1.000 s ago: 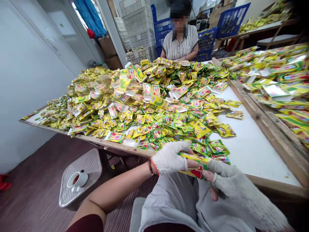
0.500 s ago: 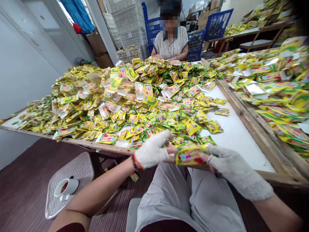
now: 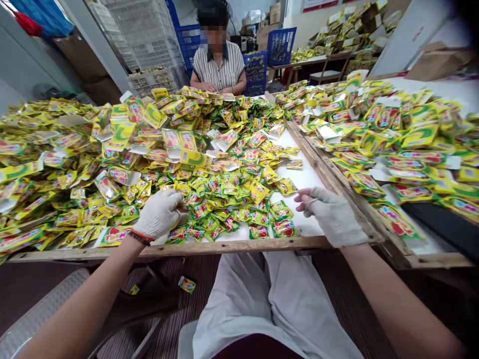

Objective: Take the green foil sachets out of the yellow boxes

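My left hand (image 3: 160,215), in a white fingerless glove, rests at the near edge of a heap of small green and yellow packets (image 3: 226,184). Its fingers curl in toward the packets, and whatever lies under them is hidden. A flat yellow printed box (image 3: 114,236) lies just left of that wrist. My right hand (image 3: 335,215), gloved the same way, hovers by the wooden divider (image 3: 318,162). Its fingers are loosely bent and apart, with nothing visible in them. Several loose packets (image 3: 282,212) lie between the two hands on the white tabletop (image 3: 309,222).
Beyond the divider, yellow boxes (image 3: 411,159) spread to the right, beside a dark flat object (image 3: 441,227). A wooden rim (image 3: 239,247) edges the table near my knees. Across the table sits a person (image 3: 219,67). A stool (image 3: 48,304) stands low at left.
The yellow box between my hands is no longer in them. My left hand has moved left onto the packets, my right hand up beside the divider. The view has swung right.
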Tool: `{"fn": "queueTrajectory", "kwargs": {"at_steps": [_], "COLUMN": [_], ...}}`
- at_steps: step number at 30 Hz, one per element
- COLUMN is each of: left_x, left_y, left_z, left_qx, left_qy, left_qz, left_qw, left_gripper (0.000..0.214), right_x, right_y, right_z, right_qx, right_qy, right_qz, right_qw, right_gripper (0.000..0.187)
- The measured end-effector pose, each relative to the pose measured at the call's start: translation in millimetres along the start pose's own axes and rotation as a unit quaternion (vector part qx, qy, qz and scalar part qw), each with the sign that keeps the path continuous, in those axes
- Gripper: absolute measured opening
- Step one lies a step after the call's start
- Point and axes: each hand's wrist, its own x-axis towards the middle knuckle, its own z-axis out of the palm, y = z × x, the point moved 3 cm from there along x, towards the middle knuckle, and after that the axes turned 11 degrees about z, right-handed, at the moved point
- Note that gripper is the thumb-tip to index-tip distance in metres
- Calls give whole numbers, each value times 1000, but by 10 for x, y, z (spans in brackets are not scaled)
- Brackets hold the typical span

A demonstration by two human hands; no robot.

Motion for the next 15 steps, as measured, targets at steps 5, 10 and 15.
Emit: {"fn": "queueTrajectory", "kwargs": {"at_steps": [5,10,15], "left_x": [45,213,305], "left_y": [527,1292,1483], "left_z": [-83,181,281], "left_qx": [-336,-636,-625], "left_qy": [90,46,39], "left_qz": [-117,-125,-104], "left_qw": [930,760,773], "left_gripper": [21,35,38], "right_x": [-83,-357,-426], "right_y": [-27,-85,-35], "right_z": [450,908,899], "right_qx": [-158,-176,-216], "right_qy": [-84,-202,-170], "right_qz": [-29,-96,-116], "right_qw": [983,959,954], "right_gripper": [24,25,27]}}
